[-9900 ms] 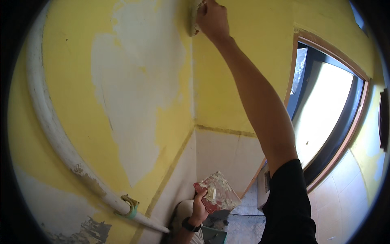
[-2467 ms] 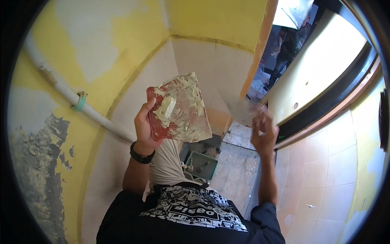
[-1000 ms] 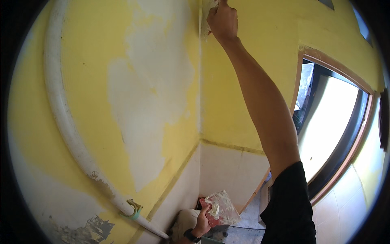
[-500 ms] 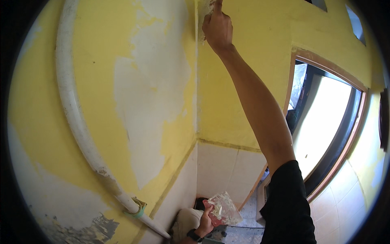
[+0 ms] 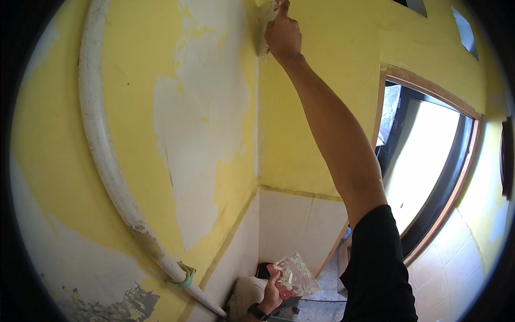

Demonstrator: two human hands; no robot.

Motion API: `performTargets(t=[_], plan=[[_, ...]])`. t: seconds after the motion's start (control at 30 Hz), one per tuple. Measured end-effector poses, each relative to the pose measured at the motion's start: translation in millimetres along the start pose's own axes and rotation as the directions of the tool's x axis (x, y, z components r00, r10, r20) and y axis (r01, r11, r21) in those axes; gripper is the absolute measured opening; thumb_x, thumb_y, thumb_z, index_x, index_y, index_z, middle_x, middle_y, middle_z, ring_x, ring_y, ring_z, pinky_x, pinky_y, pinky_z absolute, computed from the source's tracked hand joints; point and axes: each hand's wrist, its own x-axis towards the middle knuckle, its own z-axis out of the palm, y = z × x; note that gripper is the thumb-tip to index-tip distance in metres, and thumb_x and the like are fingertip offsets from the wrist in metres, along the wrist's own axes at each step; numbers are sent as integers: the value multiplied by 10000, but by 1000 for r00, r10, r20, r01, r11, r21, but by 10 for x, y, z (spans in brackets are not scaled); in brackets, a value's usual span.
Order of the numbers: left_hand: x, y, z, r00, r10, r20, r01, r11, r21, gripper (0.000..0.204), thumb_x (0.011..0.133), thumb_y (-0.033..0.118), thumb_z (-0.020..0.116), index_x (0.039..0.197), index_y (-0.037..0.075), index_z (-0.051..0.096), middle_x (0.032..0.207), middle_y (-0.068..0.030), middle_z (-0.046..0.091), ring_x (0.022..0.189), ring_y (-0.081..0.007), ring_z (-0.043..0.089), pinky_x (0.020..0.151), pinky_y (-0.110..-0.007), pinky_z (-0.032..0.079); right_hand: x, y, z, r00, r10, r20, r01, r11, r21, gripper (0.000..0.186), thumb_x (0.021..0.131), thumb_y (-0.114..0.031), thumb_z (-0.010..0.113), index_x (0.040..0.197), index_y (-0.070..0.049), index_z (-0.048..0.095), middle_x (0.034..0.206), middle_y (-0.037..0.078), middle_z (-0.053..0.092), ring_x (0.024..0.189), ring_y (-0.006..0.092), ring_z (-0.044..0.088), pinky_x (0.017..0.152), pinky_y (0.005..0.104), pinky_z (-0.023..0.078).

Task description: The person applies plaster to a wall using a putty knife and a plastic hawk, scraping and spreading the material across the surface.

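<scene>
Up in the wall corner, my right hand [image 5: 284, 36] is closed round a putty scraper [image 5: 265, 22], its pale, putty-smeared blade against the yellow wall at the corner. The index finger stretches up along it, and the top runs out of view. Low in the middle, my left hand [image 5: 272, 292] grips a red-backed putty spreader [image 5: 296, 276] with a broad, clear-looking blade. White putty lies in lumps across that blade. Left of the corner, the yellow wall [image 5: 131, 134] carries a large white putty patch [image 5: 198, 123].
A white pipe [image 5: 99, 134] runs down the left wall, with green binding [image 5: 186, 279] near its lower end. Pale tiles [image 5: 295, 220] cover the lower wall. To the right is a wood-framed doorway [image 5: 429, 88]. Peeling grey plaster [image 5: 126, 306] shows at lower left.
My right hand has shifted slightly left and down with the scraper, and more of its blade shows at the corner. The left hand and its spreader stay nearly where they were.
</scene>
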Motion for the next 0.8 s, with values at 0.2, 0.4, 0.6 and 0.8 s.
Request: performTargets(t=[0.2, 0.4, 0.6, 0.8], plan=[[42, -25, -78, 1000, 27, -4, -27, 1000, 3, 433, 1024, 305, 443, 1378, 55, 454, 1309, -108, 586, 1201, -286, 581, 1018, -494, 482, -78, -111, -271, 972, 136, 190, -177, 959, 219, 608, 972, -49, 475, 1511, 18, 201, 672, 171, 619, 511, 234, 591, 479, 364, 526], [-144, 181, 223, 997, 33, 74, -33, 999, -5, 415, 1020, 317, 443, 1362, 83, 467, 1261, -97, 610, 1122, -292, 622, 902, -518, 549, -614, 621, -1103, 991, 132, -22, -102, 853, 512, 215, 932, -156, 594, 1095, -30, 532, 663, 71, 553, 546, 122, 548, 498, 283, 436], [-483, 487, 503, 983, 24, 183, -17, 999, -39, 372, 1023, 350, 450, 1305, 113, 503, 1190, -83, 633, 1083, -275, 633, 842, -507, 566, -3025, 777, -3036, 818, 340, 464, -503, 813, 292, 412, 969, -30, 518, 1373, -17, 440, 922, 123, 675, 553, 70, 535, 455, 256, 378], [-869, 309, 902, 997, -16, 82, 9, 996, 85, 395, 952, 494, 523, 1214, 204, 576, 1018, -64, 668, 840, -246, 634, 614, -453, 555, -4860, 390, -4298, 723, 231, 651, -356, 932, 64, 391, 916, -83, 628, 1292, -48, 525, 1077, 214, 684, 884, 300, 694, 715, 396, 533]])
